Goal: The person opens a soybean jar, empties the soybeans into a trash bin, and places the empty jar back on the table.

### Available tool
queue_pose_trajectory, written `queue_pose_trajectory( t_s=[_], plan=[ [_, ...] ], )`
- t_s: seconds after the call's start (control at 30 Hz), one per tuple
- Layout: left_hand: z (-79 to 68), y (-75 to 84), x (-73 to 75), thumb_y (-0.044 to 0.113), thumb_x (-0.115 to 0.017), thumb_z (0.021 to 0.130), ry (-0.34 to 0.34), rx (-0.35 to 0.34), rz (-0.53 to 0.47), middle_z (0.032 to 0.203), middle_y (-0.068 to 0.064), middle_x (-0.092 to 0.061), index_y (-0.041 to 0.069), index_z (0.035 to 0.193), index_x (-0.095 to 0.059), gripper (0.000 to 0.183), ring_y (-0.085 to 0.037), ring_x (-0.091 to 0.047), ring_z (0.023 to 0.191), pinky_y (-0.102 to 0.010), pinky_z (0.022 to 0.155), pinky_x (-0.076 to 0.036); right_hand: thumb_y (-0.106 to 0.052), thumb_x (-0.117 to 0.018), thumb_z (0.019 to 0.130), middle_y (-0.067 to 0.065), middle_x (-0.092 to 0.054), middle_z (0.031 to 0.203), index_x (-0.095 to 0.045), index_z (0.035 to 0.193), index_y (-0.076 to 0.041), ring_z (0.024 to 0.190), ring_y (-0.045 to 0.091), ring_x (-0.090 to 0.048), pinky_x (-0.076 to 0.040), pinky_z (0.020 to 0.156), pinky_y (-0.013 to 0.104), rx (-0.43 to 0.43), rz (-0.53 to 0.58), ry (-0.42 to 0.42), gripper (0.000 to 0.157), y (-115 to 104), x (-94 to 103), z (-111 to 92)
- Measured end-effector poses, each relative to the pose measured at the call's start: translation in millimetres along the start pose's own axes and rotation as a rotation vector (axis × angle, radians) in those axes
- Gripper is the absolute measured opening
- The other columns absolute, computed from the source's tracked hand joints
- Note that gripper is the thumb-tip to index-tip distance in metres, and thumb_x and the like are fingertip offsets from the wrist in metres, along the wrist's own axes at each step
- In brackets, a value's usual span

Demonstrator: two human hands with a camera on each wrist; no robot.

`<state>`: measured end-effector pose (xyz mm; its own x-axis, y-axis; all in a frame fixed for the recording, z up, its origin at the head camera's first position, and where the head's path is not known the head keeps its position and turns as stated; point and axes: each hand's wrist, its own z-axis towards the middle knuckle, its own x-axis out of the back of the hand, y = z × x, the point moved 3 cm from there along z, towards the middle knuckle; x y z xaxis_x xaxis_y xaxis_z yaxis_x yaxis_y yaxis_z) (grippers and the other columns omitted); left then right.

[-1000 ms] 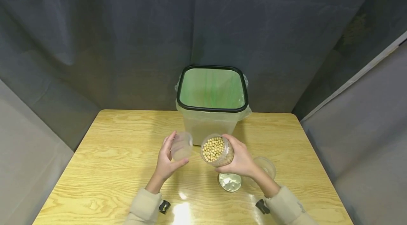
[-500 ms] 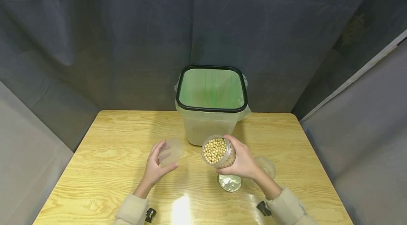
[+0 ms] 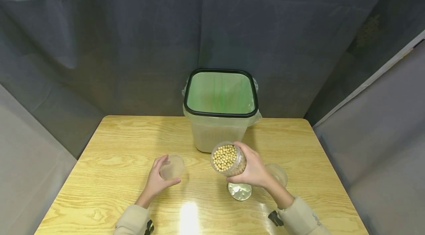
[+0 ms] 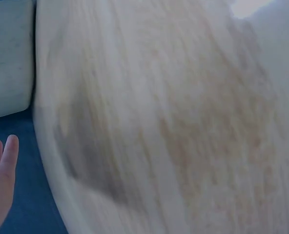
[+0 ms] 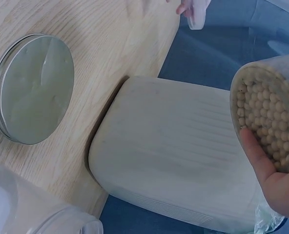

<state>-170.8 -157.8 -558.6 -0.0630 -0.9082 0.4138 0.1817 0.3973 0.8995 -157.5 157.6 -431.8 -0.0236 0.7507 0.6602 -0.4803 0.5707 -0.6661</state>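
My right hand (image 3: 250, 166) grips a clear plastic jar (image 3: 241, 165) filled with yellowish round beans (image 3: 224, 157). Its open mouth tilts toward the left, and the beans stay inside. In the right wrist view the thumb presses the side of the bean jar (image 5: 236, 102). To the left, my left hand (image 3: 156, 183) holds a translucent round plastic container (image 3: 174, 166) between fingers and thumb. The right wrist view shows that container (image 5: 198, 12) at its top edge. In the left wrist view only part of the left hand (image 4: 2, 180) shows.
A bin (image 3: 216, 133) with a black rim and a plastic liner stands behind the hands. A silver round lid (image 3: 239, 191) lies on the wooden table (image 3: 109, 176) below the bean jar. Another clear jar (image 3: 278, 173) stands beside the right forearm. Dark curtain hangs behind.
My left hand has moved left and toward me with the translucent container, away from the bean jar. The right hand and bean jar have barely shifted.
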Motion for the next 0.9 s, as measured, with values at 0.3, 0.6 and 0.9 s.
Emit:
queue_pose_trajectory(
  t_s=[0.3,0.6,0.9],
  plan=[
    [-0.3,-16.9,-7.5,0.024,-0.088,0.054,-0.089,0.122,0.142,0.134,-0.012,-0.036,0.003,0.137,-0.036,0.100,-0.038,-0.036,0.122,-0.056,0.098,-0.030,-0.030,-0.087,0.043,0.013,-0.056,0.115,-0.044,0.126,-0.005,0.100,0.029,-0.056,-0.047,0.083,0.046,-0.005,-0.013,0.005,0.097,1.1,1.2,-1.6],
    [-1.2,-31.0,-9.9,0.028,-0.088,0.052,-0.101,0.116,0.209,0.132,-0.016,-0.038,0.001,0.135,-0.037,0.103,-0.041,-0.039,0.118,-0.058,0.092,-0.035,-0.030,-0.087,0.043,0.014,-0.056,0.115,-0.044,0.126,-0.005,0.100,0.029,-0.056,-0.047,0.082,0.046,0.003,-0.011,0.008,0.097,1.5,1.3,-2.5],
    [-4.0,-35.3,-9.3,0.021,-0.088,0.052,-0.145,0.159,0.252,0.136,-0.024,-0.033,-0.002,0.139,-0.028,0.108,-0.044,-0.036,0.118,-0.061,0.090,-0.035,-0.030,-0.087,0.042,0.013,-0.056,0.114,-0.044,0.126,-0.006,0.098,0.029,-0.057,-0.047,0.081,0.046,-0.004,-0.019,0.003,0.097,2.8,1.3,-3.6]
  ],
)
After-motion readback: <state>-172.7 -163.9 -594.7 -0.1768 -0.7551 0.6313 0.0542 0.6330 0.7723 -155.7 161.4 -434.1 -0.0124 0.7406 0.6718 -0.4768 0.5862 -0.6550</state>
